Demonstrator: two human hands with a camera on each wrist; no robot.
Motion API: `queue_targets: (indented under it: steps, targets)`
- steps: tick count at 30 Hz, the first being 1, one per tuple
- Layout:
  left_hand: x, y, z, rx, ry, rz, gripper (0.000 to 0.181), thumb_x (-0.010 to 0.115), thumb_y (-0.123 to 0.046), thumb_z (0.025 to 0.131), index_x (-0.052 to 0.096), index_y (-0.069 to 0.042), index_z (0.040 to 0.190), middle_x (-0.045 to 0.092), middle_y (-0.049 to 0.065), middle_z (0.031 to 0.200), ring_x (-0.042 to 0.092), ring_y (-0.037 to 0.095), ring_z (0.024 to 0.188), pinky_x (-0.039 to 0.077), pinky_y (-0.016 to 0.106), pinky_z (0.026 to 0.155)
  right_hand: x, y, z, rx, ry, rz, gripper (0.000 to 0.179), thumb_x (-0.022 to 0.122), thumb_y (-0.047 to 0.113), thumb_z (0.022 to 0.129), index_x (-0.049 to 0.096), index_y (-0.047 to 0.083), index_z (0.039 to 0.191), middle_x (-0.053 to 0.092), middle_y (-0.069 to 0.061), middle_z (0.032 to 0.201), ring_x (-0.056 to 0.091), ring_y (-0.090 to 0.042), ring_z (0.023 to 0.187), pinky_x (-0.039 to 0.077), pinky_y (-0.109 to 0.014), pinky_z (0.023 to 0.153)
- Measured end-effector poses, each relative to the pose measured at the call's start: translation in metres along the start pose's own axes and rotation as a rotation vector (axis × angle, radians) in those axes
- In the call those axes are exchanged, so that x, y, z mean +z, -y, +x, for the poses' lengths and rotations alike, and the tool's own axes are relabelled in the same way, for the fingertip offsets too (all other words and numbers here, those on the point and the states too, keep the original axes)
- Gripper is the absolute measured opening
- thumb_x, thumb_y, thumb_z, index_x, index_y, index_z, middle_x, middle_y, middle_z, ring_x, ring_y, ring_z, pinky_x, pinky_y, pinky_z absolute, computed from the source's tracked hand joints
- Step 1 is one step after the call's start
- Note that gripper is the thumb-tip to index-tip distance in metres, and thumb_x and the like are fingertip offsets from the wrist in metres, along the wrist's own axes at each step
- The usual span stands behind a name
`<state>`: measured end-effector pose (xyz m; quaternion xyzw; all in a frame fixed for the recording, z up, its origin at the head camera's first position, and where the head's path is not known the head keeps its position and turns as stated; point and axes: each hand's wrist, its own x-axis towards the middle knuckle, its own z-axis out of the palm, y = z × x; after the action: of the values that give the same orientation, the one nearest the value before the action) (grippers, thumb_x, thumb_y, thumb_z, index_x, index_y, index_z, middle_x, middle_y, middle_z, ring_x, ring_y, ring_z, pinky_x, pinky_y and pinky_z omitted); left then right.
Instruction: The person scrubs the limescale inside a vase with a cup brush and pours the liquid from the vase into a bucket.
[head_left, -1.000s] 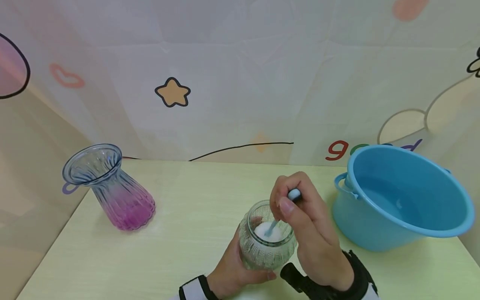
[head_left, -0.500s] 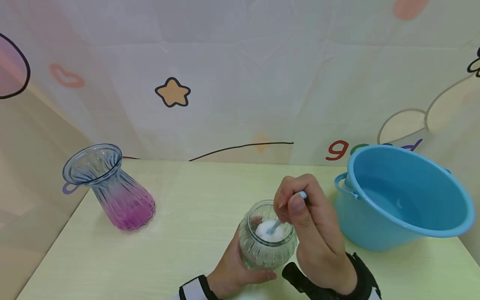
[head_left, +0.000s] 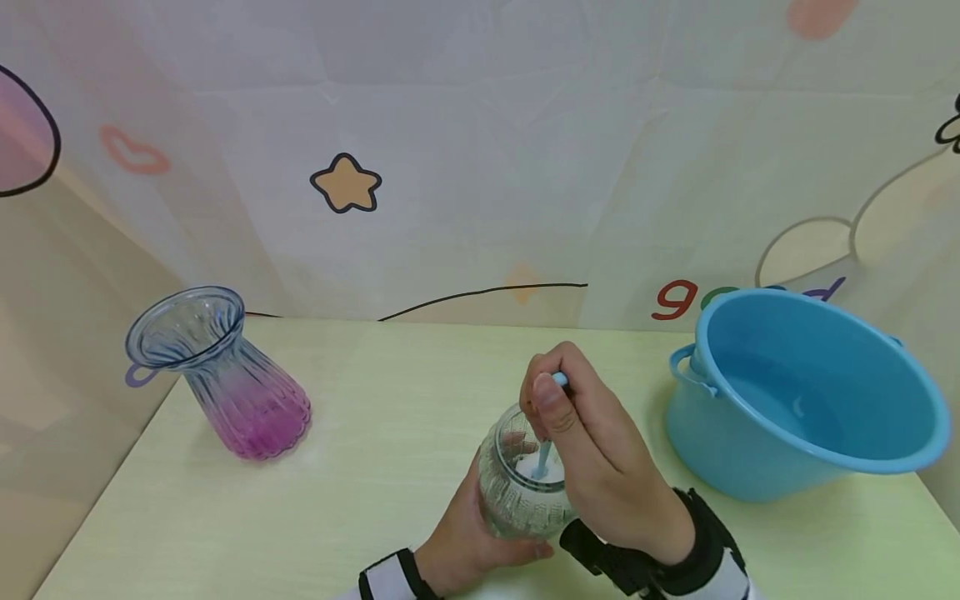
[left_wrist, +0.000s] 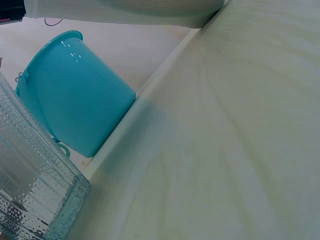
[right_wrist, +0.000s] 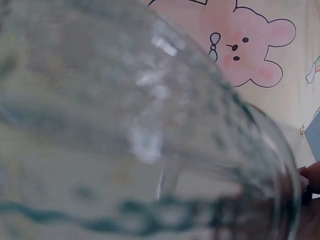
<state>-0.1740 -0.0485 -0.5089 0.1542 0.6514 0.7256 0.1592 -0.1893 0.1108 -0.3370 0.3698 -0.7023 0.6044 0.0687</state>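
Observation:
In the head view, my left hand [head_left: 468, 533] grips a clear textured glass jar [head_left: 517, 510] from its left side and below, tilting its mouth slightly. My right hand [head_left: 600, 458], fingers curled, holds a sponge brush by its light-blue handle [head_left: 543, 458], above the jar mouth. The white, sponge-like head [head_left: 528, 467] sits inside the jar, partly hidden by the rim and hand. Ridged glass of the jar [left_wrist: 40, 185] fills the lower left of the left wrist view. Blurred up close, the jar [right_wrist: 125, 90] covers most of the right wrist view.
A fluted blue-and-pink glass vase [head_left: 258, 408] stands at the left of the pale table [head_left: 360, 467]. At the right is a light-blue bucket [head_left: 750, 450] with its handle hanging down. A printed curtain [head_left: 480, 167] hangs behind the table.
My right hand shifts slightly right, then back left over the jar, and the brush handle swings from leaning right to nearly upright. My left hand and the jar stay in place.

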Motion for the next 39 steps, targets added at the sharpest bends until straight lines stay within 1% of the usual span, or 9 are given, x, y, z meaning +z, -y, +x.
queue_targets:
  steps: [2,6,13,17,20,25,31,35,39]
  targets:
    - [0.0003,-0.0003,0.0000,-0.001,-0.001,-0.006,0.107,0.091,-0.014,0.076,0.025,-0.041,0.156,0.048,-0.003,0.151,0.048,0.022,0.136,0.038,0.031,0.117,-0.0003,0.0004,0.0003,0.021,0.012,-0.014,0.015,0.034,-0.002,0.109,0.043,0.005,0.100,0.040,-0.002,0.081,0.042,-0.019,0.073,0.038,-0.033,0.062]
    - [0.0003,0.0013,0.0008,0.041,0.004,-0.009,0.106,0.089,-0.011,0.076,0.026,-0.039,0.156,0.051,-0.001,0.148,0.050,0.024,0.134,0.040,0.032,0.115,-0.0007,0.0017,0.0003,0.035,0.023,-0.014,0.016,0.035,0.000,0.110,0.044,0.006,0.098,0.041,-0.002,0.081,0.043,-0.019,0.073,0.040,-0.033,0.062]
    - [0.0001,0.0047,0.0011,0.093,0.006,-0.013,0.104,0.088,-0.009,0.076,0.027,-0.034,0.156,0.053,0.002,0.146,0.052,0.025,0.131,0.042,0.030,0.113,-0.0023,0.0018,0.0001,0.139,0.058,-0.034,0.017,0.036,0.007,0.111,0.044,0.009,0.096,0.044,-0.001,0.081,0.048,-0.020,0.076,0.047,-0.033,0.068]
    - [-0.0002,0.0053,0.0026,0.143,0.020,-0.032,0.104,0.087,-0.006,0.077,0.026,-0.031,0.157,0.053,0.004,0.146,0.053,0.026,0.130,0.044,0.030,0.112,-0.0024,0.0002,0.0002,0.136,0.075,-0.032,0.017,0.037,0.007,0.111,0.045,0.009,0.096,0.044,-0.004,0.079,0.050,-0.021,0.076,0.049,-0.034,0.069]
    - [-0.0004,0.0060,0.0040,0.172,0.030,-0.040,0.104,0.086,-0.003,0.076,0.026,-0.029,0.157,0.053,0.006,0.146,0.054,0.026,0.130,0.045,0.030,0.112,-0.0025,-0.0009,0.0005,0.162,0.095,-0.051,0.017,0.038,0.011,0.112,0.046,0.010,0.097,0.046,-0.004,0.077,0.051,-0.020,0.075,0.052,-0.033,0.072]
    - [-0.0005,0.0068,0.0039,0.183,0.028,-0.032,0.106,0.085,0.000,0.075,0.025,-0.029,0.158,0.053,0.006,0.147,0.054,0.025,0.131,0.044,0.029,0.113,-0.0019,-0.0013,0.0003,0.208,0.118,-0.100,0.018,0.039,0.013,0.112,0.047,0.011,0.095,0.047,-0.002,0.076,0.053,-0.019,0.073,0.054,-0.032,0.074]
    - [0.0002,0.0056,0.0045,0.196,0.037,-0.048,0.108,0.086,-0.002,0.075,0.024,-0.028,0.159,0.051,0.007,0.148,0.054,0.026,0.131,0.044,0.029,0.113,-0.0015,-0.0015,0.0002,0.189,0.122,-0.118,0.018,0.040,0.012,0.112,0.048,0.011,0.096,0.048,0.000,0.075,0.054,-0.016,0.072,0.051,-0.031,0.068]
    - [-0.0002,0.0062,0.0048,0.197,0.036,-0.048,0.109,0.087,-0.004,0.075,0.023,-0.028,0.160,0.051,0.007,0.149,0.053,0.027,0.132,0.044,0.029,0.113,-0.0010,-0.0009,0.0002,0.186,0.119,-0.117,0.016,0.040,0.013,0.112,0.048,0.013,0.098,0.048,0.001,0.076,0.054,-0.014,0.073,0.051,-0.030,0.068]
    - [-0.0004,0.0059,0.0035,0.165,0.025,-0.044,0.106,0.086,-0.002,0.075,0.025,-0.029,0.158,0.052,0.006,0.147,0.053,0.026,0.131,0.044,0.029,0.112,-0.0005,-0.0004,0.0002,0.171,0.107,-0.094,0.015,0.039,0.011,0.112,0.047,0.011,0.099,0.047,-0.001,0.076,0.053,-0.016,0.073,0.050,-0.030,0.069]
